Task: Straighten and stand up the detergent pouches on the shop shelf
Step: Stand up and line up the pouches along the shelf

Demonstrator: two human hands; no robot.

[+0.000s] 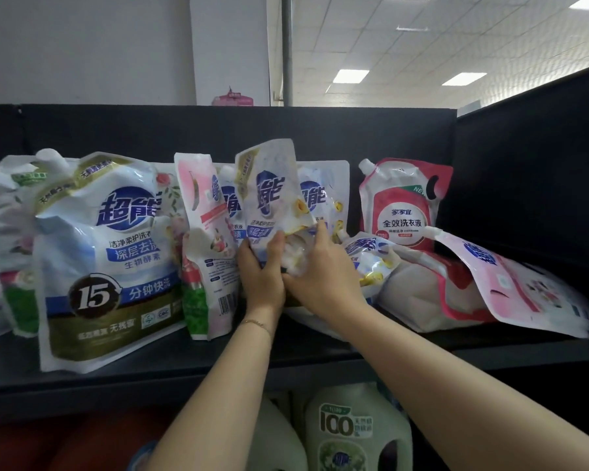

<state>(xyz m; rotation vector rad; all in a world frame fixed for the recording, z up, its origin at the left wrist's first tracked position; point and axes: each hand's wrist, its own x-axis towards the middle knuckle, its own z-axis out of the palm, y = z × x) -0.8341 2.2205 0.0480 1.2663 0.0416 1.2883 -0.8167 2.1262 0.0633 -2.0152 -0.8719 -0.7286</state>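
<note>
Middle of shelf (286, 355), towards its back edge: blue-white detergent pouch (269, 192) upright, slightly tilted. Left hand (261, 277) fingers curled round its lower left edge; right hand (323, 273) grips its crumpled base.

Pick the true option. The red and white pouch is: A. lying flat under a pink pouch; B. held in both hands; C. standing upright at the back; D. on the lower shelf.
C: the red and white pouch stands upright at the back, behind the fallen pink pouch; the left hand and right hand grip a blue and white pouch.
</note>
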